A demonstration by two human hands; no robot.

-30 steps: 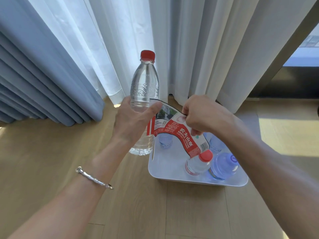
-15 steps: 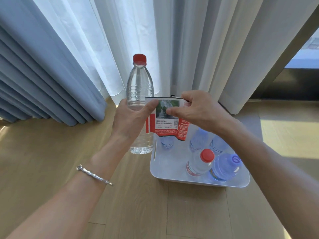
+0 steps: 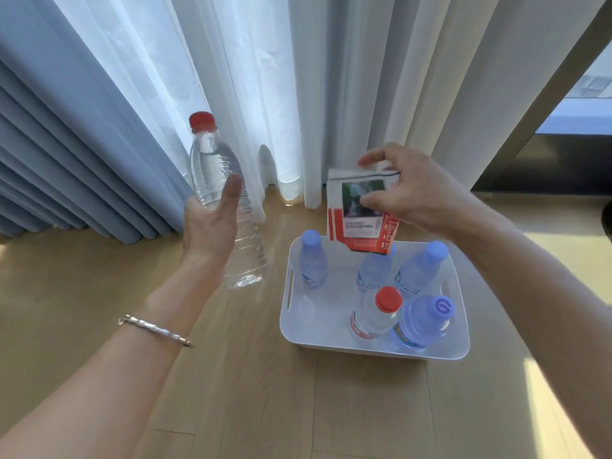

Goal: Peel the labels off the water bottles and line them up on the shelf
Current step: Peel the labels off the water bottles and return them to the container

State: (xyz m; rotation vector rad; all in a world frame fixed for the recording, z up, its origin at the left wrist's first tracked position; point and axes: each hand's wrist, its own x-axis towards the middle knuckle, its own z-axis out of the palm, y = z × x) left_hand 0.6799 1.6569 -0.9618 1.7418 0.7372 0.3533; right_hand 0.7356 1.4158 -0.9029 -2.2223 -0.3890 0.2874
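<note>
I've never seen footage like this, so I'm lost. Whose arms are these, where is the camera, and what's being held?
There is no machine here. A person works with bare hands, and the single camera sits on their head, looking forward and down. The left hand holds a clear bottle with a red cap and no label on it. The right hand pinches the loose label above a white tub on the wooden floor. Five more bottles stand in the tub.

The bare, clear, red-capped bottle (image 3: 228, 207) tilts cap-leftward in the left hand's (image 3: 208, 226) grip. The peeled red-and-white label (image 3: 359, 213) hangs from the right hand's (image 3: 410, 190) pinch, with five more bottles (image 3: 414, 276) upright just below it.
</note>
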